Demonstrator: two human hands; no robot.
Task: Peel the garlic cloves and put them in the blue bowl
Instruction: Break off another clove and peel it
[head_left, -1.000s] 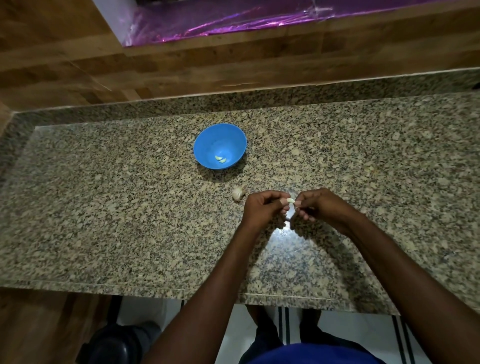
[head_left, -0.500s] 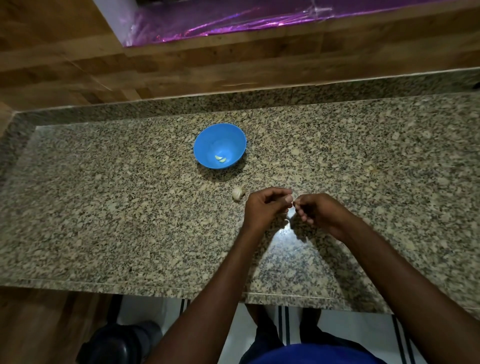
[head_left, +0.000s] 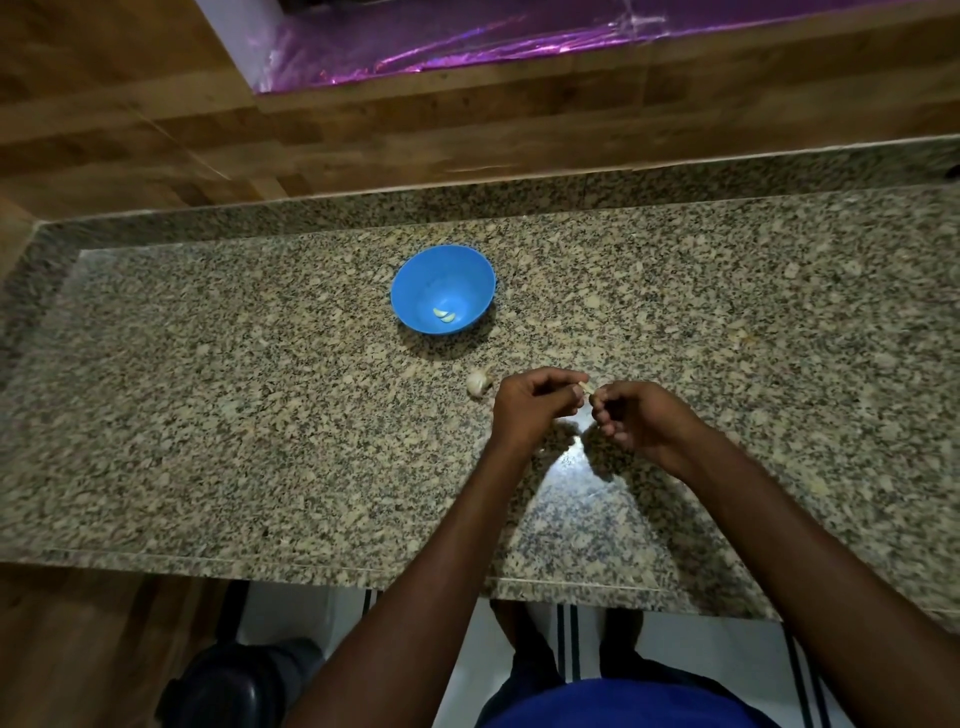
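Note:
A blue bowl (head_left: 442, 275) stands on the speckled granite counter (head_left: 208, 415) with two peeled cloves (head_left: 444, 314) in its bottom. A garlic bulb piece (head_left: 479, 383) lies on the counter just in front of the bowl. Right of it, my left hand (head_left: 535, 408) and my right hand (head_left: 636, 421) meet fingertip to fingertip, both pinching one small garlic clove (head_left: 587, 387) a little above the counter. Most of that clove is hidden by my fingers.
A granite upstand and a wooden wall (head_left: 467, 135) run behind the counter, with a shiny purple sheet (head_left: 467, 41) above. A scrap of garlic skin (head_left: 740, 335) lies to the right. The counter's front edge (head_left: 311, 566) is close to my body.
Both hands stay at the same spot, working the clove between the fingertips. My right hand has shifted slightly down and right. Less of the clove shows now.

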